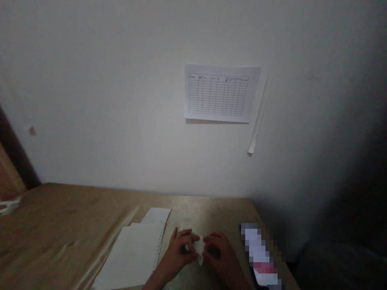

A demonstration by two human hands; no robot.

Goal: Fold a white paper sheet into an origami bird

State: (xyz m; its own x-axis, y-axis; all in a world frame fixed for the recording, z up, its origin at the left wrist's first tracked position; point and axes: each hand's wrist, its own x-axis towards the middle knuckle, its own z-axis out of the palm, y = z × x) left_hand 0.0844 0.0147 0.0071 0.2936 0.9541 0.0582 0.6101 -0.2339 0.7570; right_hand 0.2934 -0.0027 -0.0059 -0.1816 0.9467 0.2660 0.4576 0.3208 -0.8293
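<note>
Between my two hands, low in the head view, is a small crumpled white piece (pixel 200 247) that looks like paper or tissue. My left hand (pixel 183 246) pinches its left side with thumb and fingers. On the other side, my right hand (pixel 218 249) has its thumb and fingertips closed on the right edge. The piece is held just above or on the table; I cannot tell which. Left of my left hand lies a notebook (pixel 130 253) with lined pages and a perforated right edge.
Another white sheet (pixel 155 215) sticks out behind the notebook. A phone-like object (pixel 263 257), blurred by pixels, lies at the right table edge. The brown-covered table (pixel 75 225) meets a wall bearing a printed chart (pixel 222 94) and a hanging strip (pixel 260 114).
</note>
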